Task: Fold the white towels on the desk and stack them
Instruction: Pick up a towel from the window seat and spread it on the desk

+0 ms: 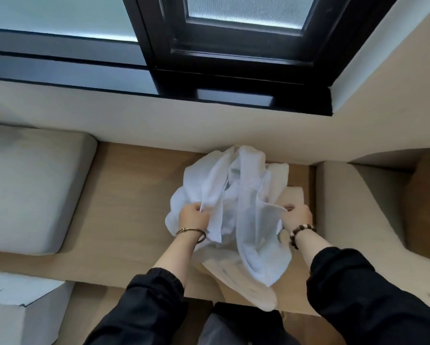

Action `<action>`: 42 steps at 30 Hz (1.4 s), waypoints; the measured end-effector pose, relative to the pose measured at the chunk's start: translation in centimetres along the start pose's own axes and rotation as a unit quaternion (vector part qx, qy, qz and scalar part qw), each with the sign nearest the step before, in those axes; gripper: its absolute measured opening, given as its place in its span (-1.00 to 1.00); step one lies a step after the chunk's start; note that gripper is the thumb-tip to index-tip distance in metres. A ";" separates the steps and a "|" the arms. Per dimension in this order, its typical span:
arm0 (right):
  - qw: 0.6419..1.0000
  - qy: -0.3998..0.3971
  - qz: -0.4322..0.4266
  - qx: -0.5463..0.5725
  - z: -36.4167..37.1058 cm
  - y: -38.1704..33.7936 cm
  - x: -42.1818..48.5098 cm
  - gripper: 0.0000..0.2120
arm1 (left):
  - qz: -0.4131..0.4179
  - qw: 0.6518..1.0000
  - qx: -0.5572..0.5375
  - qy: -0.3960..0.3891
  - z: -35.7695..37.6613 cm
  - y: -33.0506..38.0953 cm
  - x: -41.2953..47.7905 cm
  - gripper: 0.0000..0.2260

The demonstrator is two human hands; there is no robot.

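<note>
Left hand (194,216) is bunched tight on a fold of the white towel (233,190), fingers curled right into the cloth. The right hand (297,215) is pinching what looks like a hem or corner of the same heap. So both are clamped on fabric, with the crumpled mass sitting between them and piling up just beyond the knuckles, toward the wall. Honestly can't tell whether that's one towel or several tangled together.

A long tail of it runs back toward the wrists and reaches the near edge of the counter (134,195), where an off-white piece (263,301) hangs half off. Just past the right hand there's a flat pale slab (294,194) that might be a towel already folded, hard to say.

What could go wrong, my guess:
- If the two hands have hold of different towels, or two edges that don't match, pulling apart just tightens the tangle instead of opening it out.
- Lifting the bundle could drag the hanging tail off the counter, since so little of it is supported.
- The bangle (190,232) on the left wrist and the bead bracelet (301,232) on the right both sit right against the cloth, so terry loops could snag.
- Swinging the heap out past the right hand might knock that flat slab askew.
</note>
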State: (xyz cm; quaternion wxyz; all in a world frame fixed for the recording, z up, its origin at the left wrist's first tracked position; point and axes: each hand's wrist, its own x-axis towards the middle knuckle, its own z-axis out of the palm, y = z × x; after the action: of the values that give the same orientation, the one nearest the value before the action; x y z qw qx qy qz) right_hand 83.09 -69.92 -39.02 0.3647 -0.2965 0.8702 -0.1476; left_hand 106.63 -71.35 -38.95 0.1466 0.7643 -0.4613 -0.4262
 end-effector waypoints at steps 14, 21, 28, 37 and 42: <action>0.876 -0.287 -0.387 -0.004 -2.2 -9.5 -4.7 0.02 | 0.228 0.915 -0.298 -0.145 -6.9 10.5 -3.8 -0.85; 0.925 -0.185 -0.260 0.207 -2.8 -11.6 -5.2 -0.93 | 0.225 0.881 -0.380 -0.168 -8.0 11.4 -3.4 -0.78; 0.794 -0.322 -0.131 0.498 -7.6 -13.8 -6.2 -0.66 | 0.215 0.964 -0.072 -0.135 -5.1 8.5 -1.0 -0.10; 0.802 -0.172 -0.072 0.568 -12.8 -15.1 -5.5 -0.93 | 0.216 0.974 0.071 0.011 -3.2 12.0 1.5 -0.81; 0.929 0.074 -0.132 0.337 -12.5 -13.2 -3.3 -0.78 | 0.190 0.974 -0.120 0.030 -4.7 13.2 1.2 -0.89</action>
State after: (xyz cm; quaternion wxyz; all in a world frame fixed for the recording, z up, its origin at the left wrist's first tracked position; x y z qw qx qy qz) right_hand 81.29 -77.67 -22.37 0.3545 -0.2568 0.7467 -0.5009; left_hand 102.98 -80.17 -28.65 0.3297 0.6521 -0.5385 -0.4195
